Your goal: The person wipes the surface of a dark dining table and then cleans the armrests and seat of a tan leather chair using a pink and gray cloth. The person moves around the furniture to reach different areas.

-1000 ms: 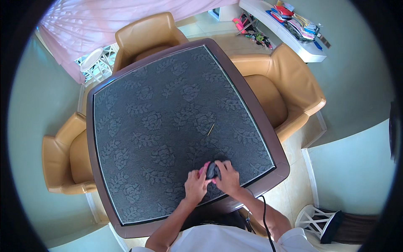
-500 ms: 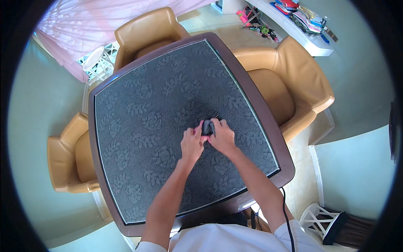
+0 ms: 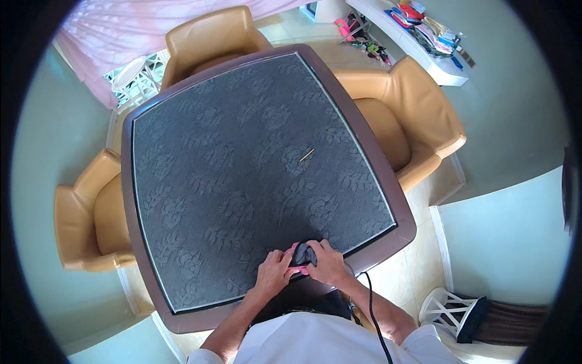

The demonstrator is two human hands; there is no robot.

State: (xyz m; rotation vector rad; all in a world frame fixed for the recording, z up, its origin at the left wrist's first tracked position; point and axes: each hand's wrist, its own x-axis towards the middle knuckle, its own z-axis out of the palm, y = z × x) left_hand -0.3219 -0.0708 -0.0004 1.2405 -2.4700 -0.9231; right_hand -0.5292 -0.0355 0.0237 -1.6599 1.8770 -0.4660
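Observation:
Close to the table's front edge, both my hands hold a small soft pink-and-black thing [image 3: 301,255] with a grey middle; its kind is hard to make out. My left hand [image 3: 274,272] grips its left, pink side with bent fingers. Opposite it, my right hand [image 3: 327,263] is closed on the right side, fingertips at the dark rim. Beyond my hands, a thin tan stick [image 3: 307,155] lies slanted on the dark leaf-patterned table top [image 3: 206,242]. My fingers hide part of the held thing.
Tan armchairs stand at the table's left [image 3: 91,212], far side [image 3: 209,36] and right [image 3: 406,121]. A black cable [image 3: 374,315] hangs by my right forearm. A white shelf [image 3: 418,51] bears a pile of folded cloths. At the lower right stands a white-legged stool [image 3: 445,315].
Both hands have drawn the pink-and-black thing toward me, from mid-table to the front edge. The tan stick, mostly hidden before, now shows fully. The view has shifted a little.

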